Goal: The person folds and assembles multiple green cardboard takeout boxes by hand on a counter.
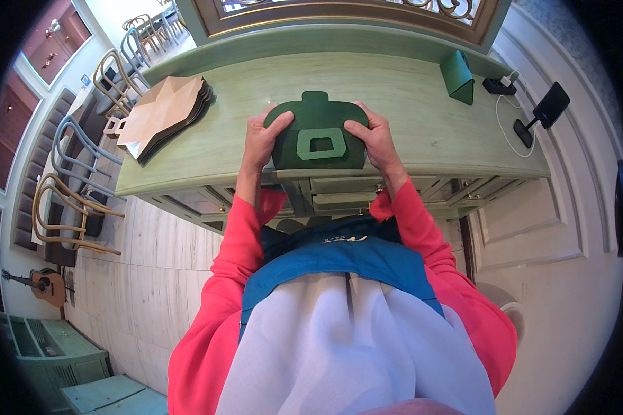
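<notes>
Between my hands, over the near part of the pale green counter (387, 86), is a dark green cardboard piece (318, 116) that looks like a folded box or carrier. A short tab stands up from its far edge. On its near side sits a lighter green handle-shaped flap (337, 144) with a rectangular hole. My left hand (262, 135) grips the left edge, thumb on top. My right hand (375, 136) holds the right edge the same way. The fingers of both hands are mostly hidden beneath the card.
Flat brown paper bags (163, 111) are stacked at the counter's left end. To the far right stand a green folded card stand (458, 77), a black power block (498, 86) with a white cable, and a phone on a stand (551, 105). Drawers and cabinet doors line the counter's front.
</notes>
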A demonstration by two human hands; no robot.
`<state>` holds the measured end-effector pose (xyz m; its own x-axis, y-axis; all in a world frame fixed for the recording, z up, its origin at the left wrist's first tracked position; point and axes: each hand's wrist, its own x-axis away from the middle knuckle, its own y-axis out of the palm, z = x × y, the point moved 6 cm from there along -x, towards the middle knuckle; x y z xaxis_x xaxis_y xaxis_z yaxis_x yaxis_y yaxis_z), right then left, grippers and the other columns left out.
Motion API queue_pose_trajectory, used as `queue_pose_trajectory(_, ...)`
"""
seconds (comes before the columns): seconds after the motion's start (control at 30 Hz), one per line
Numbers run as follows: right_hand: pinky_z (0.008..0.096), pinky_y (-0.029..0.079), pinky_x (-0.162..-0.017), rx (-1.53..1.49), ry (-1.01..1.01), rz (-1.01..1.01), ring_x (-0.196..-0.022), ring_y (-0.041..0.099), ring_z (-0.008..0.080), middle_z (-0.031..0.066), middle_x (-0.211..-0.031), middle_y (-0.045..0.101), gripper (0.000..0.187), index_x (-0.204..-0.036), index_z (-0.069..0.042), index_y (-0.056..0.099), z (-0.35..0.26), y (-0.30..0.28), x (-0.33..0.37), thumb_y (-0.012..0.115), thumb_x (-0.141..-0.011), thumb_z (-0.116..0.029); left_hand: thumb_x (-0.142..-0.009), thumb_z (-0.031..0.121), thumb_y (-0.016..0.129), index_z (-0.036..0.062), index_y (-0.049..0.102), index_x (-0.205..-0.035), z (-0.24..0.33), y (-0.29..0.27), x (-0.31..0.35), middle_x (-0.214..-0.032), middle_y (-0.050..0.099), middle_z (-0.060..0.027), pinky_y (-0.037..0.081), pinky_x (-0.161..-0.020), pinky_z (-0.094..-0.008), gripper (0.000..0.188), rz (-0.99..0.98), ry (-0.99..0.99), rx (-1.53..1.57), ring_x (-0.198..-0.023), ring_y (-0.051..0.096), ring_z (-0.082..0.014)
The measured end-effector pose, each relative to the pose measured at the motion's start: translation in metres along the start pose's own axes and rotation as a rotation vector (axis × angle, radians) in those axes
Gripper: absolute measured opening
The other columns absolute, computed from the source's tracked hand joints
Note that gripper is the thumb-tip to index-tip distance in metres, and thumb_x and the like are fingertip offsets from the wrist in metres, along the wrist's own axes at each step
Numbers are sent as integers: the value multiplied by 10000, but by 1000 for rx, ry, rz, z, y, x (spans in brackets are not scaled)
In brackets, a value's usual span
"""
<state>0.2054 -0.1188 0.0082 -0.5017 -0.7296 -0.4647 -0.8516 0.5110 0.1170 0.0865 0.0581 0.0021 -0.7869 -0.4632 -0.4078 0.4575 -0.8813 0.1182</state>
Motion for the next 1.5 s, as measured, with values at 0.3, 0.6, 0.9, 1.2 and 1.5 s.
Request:
queue_pose_trajectory(0.3,216,457,-747,-40,-8,34,-816,560,56,-16,-896,633,260,-1061,-7,614,-2,4,-1,676,-819,-80,-849,128,651,-17,675,-979,1,5,4,-822,666,-24,474,-615,-209,197,96,-85,91,-675,584,-56)
queue_pose_trajectory(0.6,212,459,-720,44,-1,96,-789,544,45,-14,-865,632,219,-1008,-7,623,-8,4,-2,686,-819,-97,-800,125,719,-24,671,-990,13,17,9,-837,673,-36,492,-645,-223,247,47,-147,-48,-703,601,-69)
queue_pose_trajectory(0.9,206,444,-631,43,-18,187,-706,515,30,-34,-779,601,165,-948,-7,634,2,-5,-1,671,-840,-126,-801,126,713,-31,695,-877,8,14,8,-753,669,-35,481,-572,-221,176,143,-108,-31,-631,596,-73)
queue_pose_trajectory(1.2,231,460,-692,137,-75,96,-778,543,49,-14,-818,630,194,-973,8,636,-6,-1,2,672,-833,-121,-813,80,684,-16,632,-1086,12,6,3,-937,643,-66,478,-651,-206,294,228,111,-179,-783,594,-69)
queue_pose_trajectory(1.5,231,477,-677,-9,13,198,-735,575,67,22,-842,646,178,-955,15,620,1,-3,-2,665,-831,-105,-812,-15,629,16,486,-1277,10,10,3,-843,615,-39,451,-608,-189,488,229,-17,81,-711,563,-57)
